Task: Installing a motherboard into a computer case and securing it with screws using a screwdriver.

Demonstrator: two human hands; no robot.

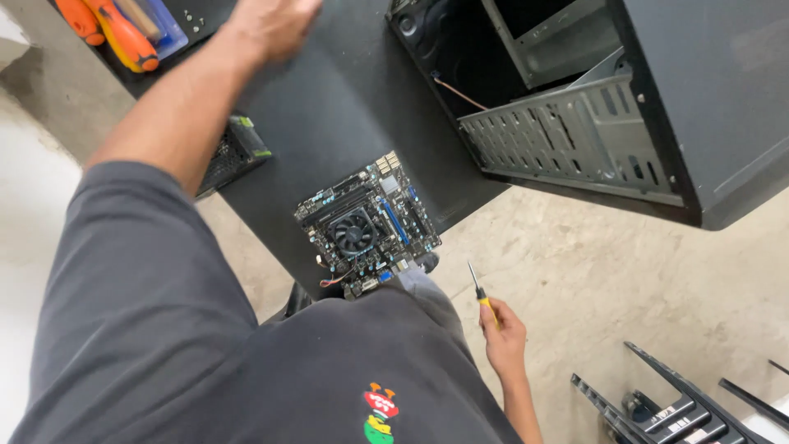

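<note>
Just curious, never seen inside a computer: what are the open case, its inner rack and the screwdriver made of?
The computer case looks like black painted sheet metal, matte and flat. Its drive rack seems bare grey steel with punched slots. The screwdriver in the right hand has a dark metal shaft and a yellow, probably plastic, handle.

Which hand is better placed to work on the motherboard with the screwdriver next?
Probably the right hand: it already grips the yellow-handled screwdriver close beside the motherboard. The left hand is stretched far across the black table, away from the board.
</note>
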